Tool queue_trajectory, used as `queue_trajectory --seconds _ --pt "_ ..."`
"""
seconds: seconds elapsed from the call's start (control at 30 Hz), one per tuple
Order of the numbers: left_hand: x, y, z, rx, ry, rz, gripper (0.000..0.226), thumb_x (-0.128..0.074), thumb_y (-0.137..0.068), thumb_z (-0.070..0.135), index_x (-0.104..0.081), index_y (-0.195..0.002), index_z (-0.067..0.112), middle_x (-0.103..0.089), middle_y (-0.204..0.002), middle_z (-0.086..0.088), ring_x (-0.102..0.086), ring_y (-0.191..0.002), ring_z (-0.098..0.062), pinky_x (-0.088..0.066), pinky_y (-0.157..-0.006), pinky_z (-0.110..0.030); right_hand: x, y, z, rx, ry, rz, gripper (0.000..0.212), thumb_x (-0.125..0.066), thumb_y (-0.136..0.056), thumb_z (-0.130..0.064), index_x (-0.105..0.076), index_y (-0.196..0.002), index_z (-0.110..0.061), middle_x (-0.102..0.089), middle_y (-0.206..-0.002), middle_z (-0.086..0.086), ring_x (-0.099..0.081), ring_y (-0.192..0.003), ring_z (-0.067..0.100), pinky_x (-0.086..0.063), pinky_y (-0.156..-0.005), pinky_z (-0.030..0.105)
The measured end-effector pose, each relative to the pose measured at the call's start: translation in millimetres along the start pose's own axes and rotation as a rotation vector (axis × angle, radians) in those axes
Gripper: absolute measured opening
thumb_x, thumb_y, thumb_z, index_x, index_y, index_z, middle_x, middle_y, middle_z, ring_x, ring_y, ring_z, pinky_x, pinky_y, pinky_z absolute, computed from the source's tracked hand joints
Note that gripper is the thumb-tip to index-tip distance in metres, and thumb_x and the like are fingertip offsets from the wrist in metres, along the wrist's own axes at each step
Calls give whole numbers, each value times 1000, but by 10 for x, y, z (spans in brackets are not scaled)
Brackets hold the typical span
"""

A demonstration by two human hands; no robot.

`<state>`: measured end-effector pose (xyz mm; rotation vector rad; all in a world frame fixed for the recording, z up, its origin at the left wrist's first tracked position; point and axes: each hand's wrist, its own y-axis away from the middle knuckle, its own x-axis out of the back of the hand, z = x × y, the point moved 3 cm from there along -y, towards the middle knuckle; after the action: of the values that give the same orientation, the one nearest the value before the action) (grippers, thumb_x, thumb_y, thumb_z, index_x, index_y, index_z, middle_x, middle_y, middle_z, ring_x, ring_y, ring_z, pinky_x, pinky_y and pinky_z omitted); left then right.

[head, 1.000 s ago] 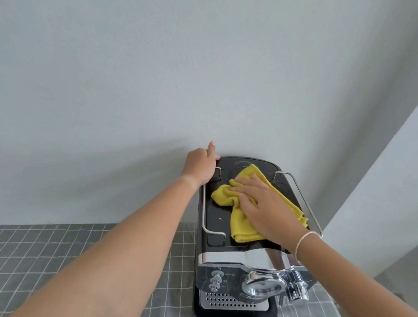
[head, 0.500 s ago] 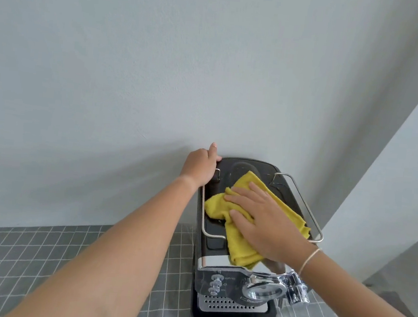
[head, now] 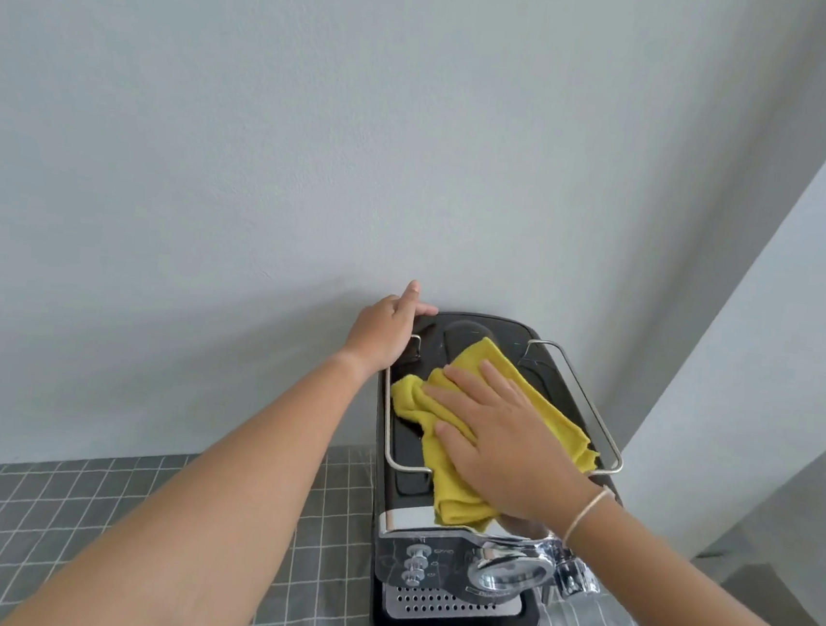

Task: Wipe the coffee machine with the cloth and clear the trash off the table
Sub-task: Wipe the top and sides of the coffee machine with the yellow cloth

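Note:
A black and chrome coffee machine (head: pixel 442 613) stands on the table against the wall. A yellow cloth (head: pixel 453 498) lies spread on its black top, inside a metal rail. My right hand (head: pixel 505 437) presses flat on the cloth, fingers spread and pointing left. My left hand (head: pixel 384 332) grips the machine's back left corner, thumb over the top edge. No trash is in view.
A grey tablecloth with a white grid (head: pixel 28 518) covers the table to the left of the machine. A plain wall (head: pixel 315 152) rises just behind it. A white wall corner (head: pixel 776 347) stands close on the right, with grey floor below.
My right hand has slid the yellow cloth toward the front of the machine's top; the cloth's near end now hangs over the chrome front edge. My left hand keeps its hold.

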<state>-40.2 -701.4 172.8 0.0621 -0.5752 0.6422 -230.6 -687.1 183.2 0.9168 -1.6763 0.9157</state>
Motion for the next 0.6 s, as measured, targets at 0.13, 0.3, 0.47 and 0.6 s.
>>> queue_trajectory --seconds 0.13,0.3,0.47,0.6 --pt "-10 21 14 -10 40 -19 58 -16 -98 44 -66 -114 19 -62 -129 0 -50 -125 -14 -31 -109 -27 21 -214 151 -81 -106 43 42 -32 -98 -32 -33 -139 -34 -19 -155 -10 -6 -145 18 0 -119 33" --pt "-9 43 25 -13 96 -25 55 -19 -98 43 -62 -120 17 -63 -126 -4 -51 -124 -13 -31 -100 -21 -130 -689 341 -163 -60 34 44 -31 -96 -32 -35 -139 -29 -21 -155 0 -12 -144 23 -8 -119 41" --pt "-9 53 37 -8 96 -19 53 -19 -99 41 -58 -123 15 -62 -128 -5 -49 -125 -13 -28 -95 -18 -24 -156 61 -14 -33 25 44 -28 -97 -33 -32 -140 -31 -23 -154 -11 -6 -145 20 -5 -120 38" --pt "-12 29 37 -6 86 -7 52 -19 -99 39 -58 -124 15 -62 -128 -5 -49 -125 -13 -27 -92 -15 81 51 62 -18 -187 14 40 -33 -98 -27 -37 -138 -33 -25 -151 -17 -4 -145 12 -2 -119 32"
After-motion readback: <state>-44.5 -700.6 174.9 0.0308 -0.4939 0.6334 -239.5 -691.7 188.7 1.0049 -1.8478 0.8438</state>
